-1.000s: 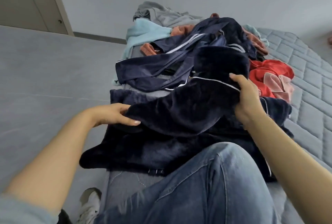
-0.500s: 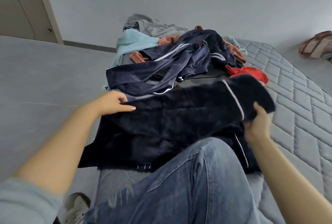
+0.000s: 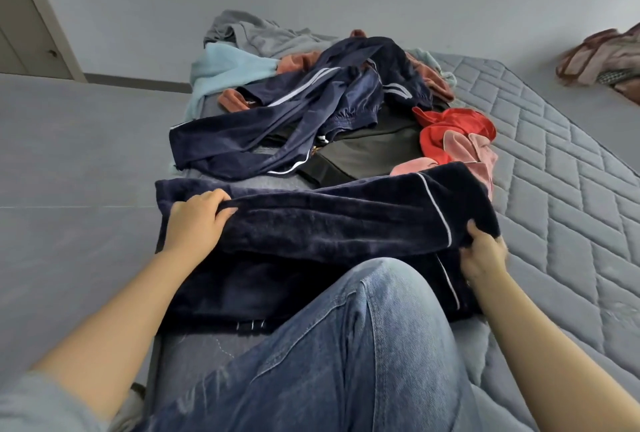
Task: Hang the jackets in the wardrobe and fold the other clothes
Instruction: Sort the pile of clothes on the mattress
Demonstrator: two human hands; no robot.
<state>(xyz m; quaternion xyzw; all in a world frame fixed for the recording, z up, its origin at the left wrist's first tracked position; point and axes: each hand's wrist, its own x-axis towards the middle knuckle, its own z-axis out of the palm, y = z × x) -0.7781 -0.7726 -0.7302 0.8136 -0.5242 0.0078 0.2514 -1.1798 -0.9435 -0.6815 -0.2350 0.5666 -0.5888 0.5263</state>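
A dark navy velvet garment [image 3: 329, 224] with thin white piping lies spread across the near end of the mattress, just beyond my raised knee. My left hand [image 3: 197, 220] grips a fold of it at its left side, fingers curled over the cloth. At the right end my right hand [image 3: 483, 251] holds the piped edge. Behind it sits a pile of clothes: a shiny navy track jacket [image 3: 294, 120] with white stripes, a black piece [image 3: 374, 151], a red and pink garment [image 3: 453, 141], a light blue one [image 3: 225, 68] and a grey one [image 3: 256, 33].
The grey quilted mattress [image 3: 554, 189] stretches away on the right. My knee in blue jeans [image 3: 346, 345] fills the foreground. Grey floor lies to the left, with a door [image 3: 27, 26] at the far left. A bundle of pinkish fabric [image 3: 606, 57] sits at the far right.
My right hand has drawn the piped end of the velvet garment down and to the right, laying it flatter. My left hand has closed on the fold at the left side.
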